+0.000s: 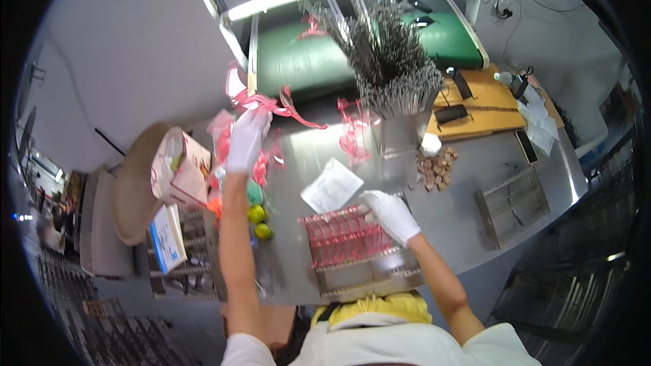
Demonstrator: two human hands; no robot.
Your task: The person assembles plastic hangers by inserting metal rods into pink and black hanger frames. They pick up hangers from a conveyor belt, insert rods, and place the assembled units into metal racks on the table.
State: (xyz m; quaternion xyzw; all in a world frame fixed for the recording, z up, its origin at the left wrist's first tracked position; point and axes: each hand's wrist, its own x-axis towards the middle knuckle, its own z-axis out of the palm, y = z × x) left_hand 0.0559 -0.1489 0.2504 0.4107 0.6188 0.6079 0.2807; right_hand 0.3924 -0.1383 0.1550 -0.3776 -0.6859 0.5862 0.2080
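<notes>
My left hand [248, 144], in a white glove, reaches to the far left of the metal table. Its fingers are closed at a tangle of glossy pink-red strips [285, 106] that look like thin plastic frames. My right hand [392, 215], also gloved, is at the far right corner of a wire-sided metal rack [366, 283] in front of me. Its fingers are bent together; whatever they may hold is hidden. Rows of pink-red frame pieces [347, 238] fill the rack's far part. A white paper sheet [332, 186] lies just behind the rack.
A metal bin [401, 137] bristles with thin wire rods. Beside it are small brown blocks [437, 168] and a cardboard sheet [478, 105]. Another metal rack [513, 207] stands right, a printed bag [183, 169] left, near yellow-green round fruits [258, 215]. Behind runs a green conveyor belt [298, 61].
</notes>
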